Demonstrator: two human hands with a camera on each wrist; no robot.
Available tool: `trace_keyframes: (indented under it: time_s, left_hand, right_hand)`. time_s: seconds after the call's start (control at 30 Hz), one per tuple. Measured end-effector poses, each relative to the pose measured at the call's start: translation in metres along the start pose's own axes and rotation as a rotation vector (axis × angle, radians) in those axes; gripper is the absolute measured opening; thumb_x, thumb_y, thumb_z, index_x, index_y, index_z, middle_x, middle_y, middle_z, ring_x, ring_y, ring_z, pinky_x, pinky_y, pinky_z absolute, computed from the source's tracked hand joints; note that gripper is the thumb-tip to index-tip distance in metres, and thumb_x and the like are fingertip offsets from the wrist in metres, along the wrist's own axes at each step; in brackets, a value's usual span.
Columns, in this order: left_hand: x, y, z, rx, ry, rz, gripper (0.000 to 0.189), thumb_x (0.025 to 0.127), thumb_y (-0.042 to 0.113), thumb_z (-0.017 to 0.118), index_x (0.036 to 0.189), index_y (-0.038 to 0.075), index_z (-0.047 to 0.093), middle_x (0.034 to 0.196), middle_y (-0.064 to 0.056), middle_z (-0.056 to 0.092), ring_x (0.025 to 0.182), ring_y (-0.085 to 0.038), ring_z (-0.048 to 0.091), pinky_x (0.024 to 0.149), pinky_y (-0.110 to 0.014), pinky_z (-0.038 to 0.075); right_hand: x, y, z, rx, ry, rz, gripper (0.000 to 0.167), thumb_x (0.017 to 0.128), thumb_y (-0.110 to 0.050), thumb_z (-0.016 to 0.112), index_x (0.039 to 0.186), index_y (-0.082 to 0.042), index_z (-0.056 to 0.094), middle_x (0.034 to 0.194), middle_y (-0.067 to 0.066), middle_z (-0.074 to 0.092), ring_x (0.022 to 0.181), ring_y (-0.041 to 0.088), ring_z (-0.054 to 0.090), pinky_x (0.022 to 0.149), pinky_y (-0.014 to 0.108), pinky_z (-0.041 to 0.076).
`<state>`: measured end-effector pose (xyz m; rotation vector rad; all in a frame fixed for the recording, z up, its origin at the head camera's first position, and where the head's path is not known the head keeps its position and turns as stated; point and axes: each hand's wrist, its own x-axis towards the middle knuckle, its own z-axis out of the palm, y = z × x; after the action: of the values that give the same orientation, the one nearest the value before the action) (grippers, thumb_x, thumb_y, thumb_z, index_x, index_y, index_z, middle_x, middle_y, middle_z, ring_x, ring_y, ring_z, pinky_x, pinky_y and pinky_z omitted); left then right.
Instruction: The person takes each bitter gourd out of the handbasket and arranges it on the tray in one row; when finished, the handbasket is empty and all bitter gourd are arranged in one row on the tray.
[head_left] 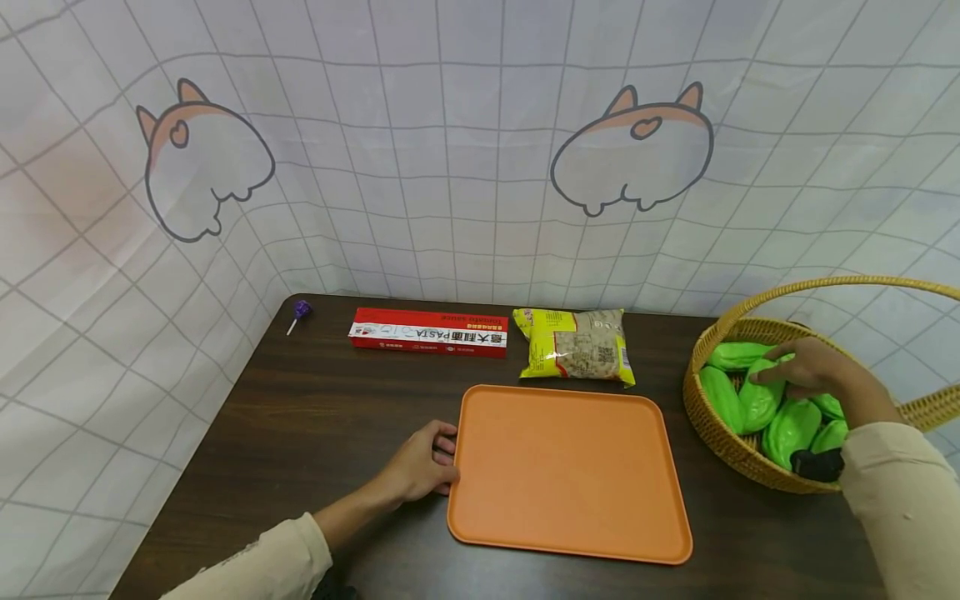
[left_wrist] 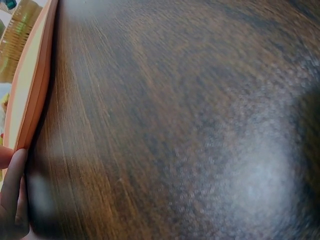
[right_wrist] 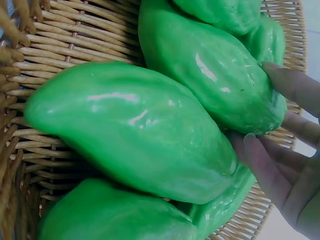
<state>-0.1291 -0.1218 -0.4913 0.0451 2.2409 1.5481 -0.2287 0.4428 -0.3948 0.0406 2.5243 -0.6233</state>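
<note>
Behind stands the white grid-patterned cloth (head_left: 450, 167), then the dark brown wooden table (head_left: 315, 400). The flat orange tray (head_left: 570, 475) is pinched by your left hand (head_left: 420, 465). Inside the round woven basket (head_left: 705, 425), your nearer right hand (head_left: 821, 371), fingers parted, touches one glossy green elongated vegetable (right_wrist: 205, 75), its long axis pointing toward these fingers.

One each of tray (head_left: 566, 475), basket (head_left: 738, 454), box (head_left: 427, 332), bag (head_left: 577, 346), lollipop (head_left: 302, 308) — two hands (head_left: 422, 464) (head_left: 816, 368) — at least five green pieces (head_left: 760, 403).

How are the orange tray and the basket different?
The tray is smooth and orange; the basket is woven and tan.
The tray is shallow, the basket deeper with an arched handle.
The tray is bare; the basket holds shiny green things.
Both have raised edges.
</note>
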Motion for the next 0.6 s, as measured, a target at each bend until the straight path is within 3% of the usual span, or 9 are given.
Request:
trace_keyframes:
  time_s: [0.13, 0.27, 0.37, 0.5, 0.6]
  left_hand:
    - [-0.0006, 0.0005, 0.0002, 0.000, 0.001, 0.004, 0.065, 0.073, -0.006, 0.074, 0.134, -0.002, 0.050, 0.109, -0.014, 0.055, 0.086, -0.019, 0.060, 0.057, -0.035, 0.063]
    - [-0.0005, 0.0003, 0.0003, -0.001, 0.003, 0.006, 0.066, 0.073, -0.006, 0.074, 0.134, -0.001, 0.050, 0.109, -0.014, 0.056, 0.086, -0.019, 0.060, 0.057, -0.036, 0.063]
    - [-0.0002, 0.0003, 0.0003, 0.001, 0.004, 0.006, 0.065, 0.073, -0.006, 0.074, 0.133, -0.001, 0.051, 0.109, -0.014, 0.056, 0.086, -0.019, 0.060, 0.057, -0.035, 0.063]
    - [0.0007, -0.0004, 0.0001, 0.010, 0.000, 0.005, 0.065, 0.073, -0.005, 0.074, 0.133, -0.002, 0.050, 0.108, -0.014, 0.055, 0.086, -0.019, 0.060, 0.057, -0.034, 0.063]
    - [0.0012, -0.0008, -0.0003, 0.013, -0.005, 0.006, 0.065, 0.073, -0.005, 0.073, 0.133, -0.002, 0.050, 0.109, -0.014, 0.055, 0.087, -0.019, 0.060, 0.057, -0.034, 0.063]
  right_hand:
    - [-0.0015, -0.0002, -0.0009, -0.025, 0.029, -0.017, 0.086, 0.095, -0.041, 0.065, 0.142, 0.022, 0.030, 0.138, 0.054, 0.024, 0.092, 0.033, 0.069, 0.075, 0.043, 0.062]
    - [-0.0027, -0.0004, -0.0027, -0.042, 0.056, -0.039, 0.085, 0.096, -0.040, 0.065, 0.141, 0.023, 0.030, 0.137, 0.055, 0.022, 0.099, 0.043, 0.066, 0.076, 0.045, 0.062]
    - [-0.0039, -0.0008, -0.0037, -0.054, 0.077, -0.043, 0.084, 0.096, -0.040, 0.064, 0.140, 0.023, 0.031, 0.136, 0.055, 0.024, 0.093, 0.041, 0.067, 0.073, 0.043, 0.062]
    - [-0.0052, -0.0008, -0.0047, -0.070, 0.111, -0.037, 0.082, 0.095, -0.040, 0.064, 0.139, 0.021, 0.033, 0.133, 0.053, 0.032, 0.079, 0.027, 0.066, 0.066, 0.039, 0.058]
    - [-0.0051, 0.0000, -0.0063, -0.084, 0.137, -0.048, 0.080, 0.096, -0.040, 0.063, 0.139, 0.021, 0.034, 0.130, 0.052, 0.035, 0.078, 0.027, 0.066, 0.065, 0.041, 0.058]
